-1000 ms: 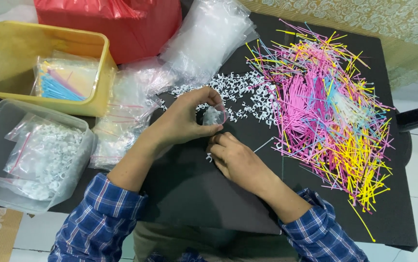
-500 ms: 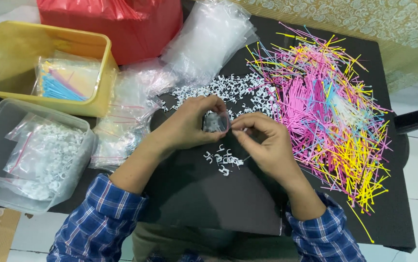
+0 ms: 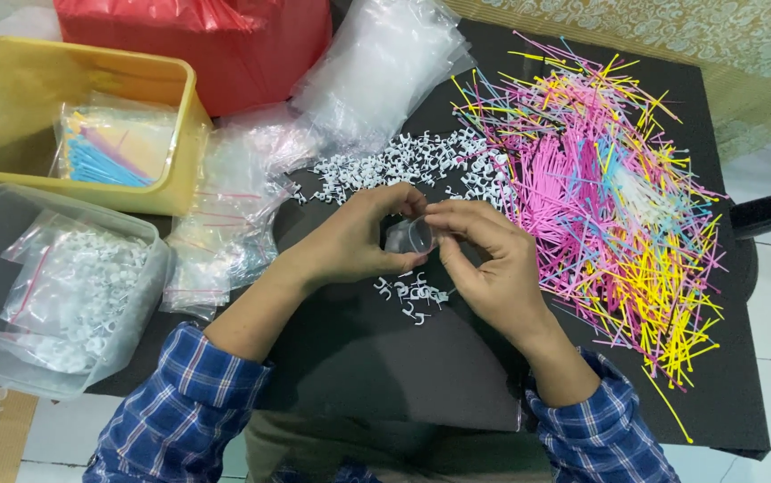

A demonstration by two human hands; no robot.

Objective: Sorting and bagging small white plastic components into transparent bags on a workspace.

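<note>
small clear bag (image 3: 410,236) | pinched between left hand (image 3: 363,240) — right hand (image 3: 488,259) fingertips

Glossy clear plastic bags (image 3: 376,67), matt black tabletop (image 3: 385,358), smooth yellow plastic bin (image 3: 175,143), checked cloth sleeves (image 3: 180,402).
</note>
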